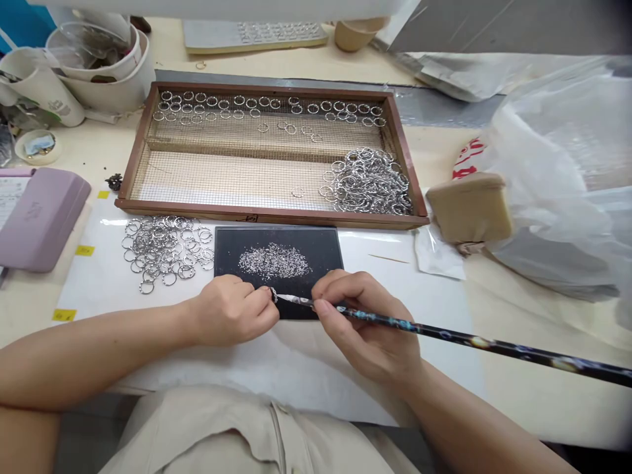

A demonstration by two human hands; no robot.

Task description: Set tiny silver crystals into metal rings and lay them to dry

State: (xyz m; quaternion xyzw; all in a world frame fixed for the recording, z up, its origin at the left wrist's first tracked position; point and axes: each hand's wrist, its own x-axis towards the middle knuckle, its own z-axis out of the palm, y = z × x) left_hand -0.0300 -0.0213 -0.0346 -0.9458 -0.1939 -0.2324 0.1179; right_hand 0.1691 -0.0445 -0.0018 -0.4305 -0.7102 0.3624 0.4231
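Over the black tray (pixel 326 240), left hand (pixel 232 311) pinches a ring (pixel 273 294); right hand (pixel 368 322) grips a stick (pixel 444 334).

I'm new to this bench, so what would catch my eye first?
The two hands at centre: the left hand pinches a small ring and the right hand points a long stick at it. Behind them lies a black tray with tiny stones, and beyond, a wooden mesh tray of rings.

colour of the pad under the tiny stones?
Black pad, with silvery tiny stones piled on it; head view shows it.
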